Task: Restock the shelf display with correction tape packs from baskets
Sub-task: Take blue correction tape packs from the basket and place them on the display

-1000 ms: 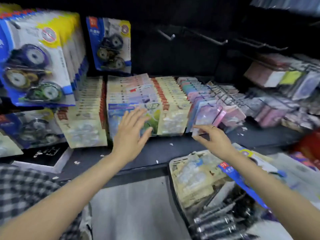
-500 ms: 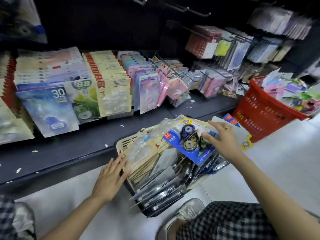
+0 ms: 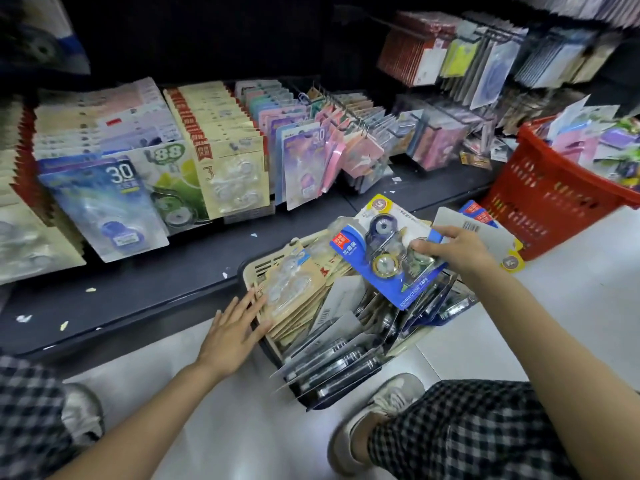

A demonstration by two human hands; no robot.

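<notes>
blue correction tape pack (image 3: 382,258) face-up, long axis diagonal, right hand (image 3: 453,250) gripping

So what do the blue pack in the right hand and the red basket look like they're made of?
Blue pack: glossy printed card with a clear plastic blister, judging by glints over the tape rolls. Red basket: apparently moulded plastic, uniformly coloured, with slotted walls.
</notes>
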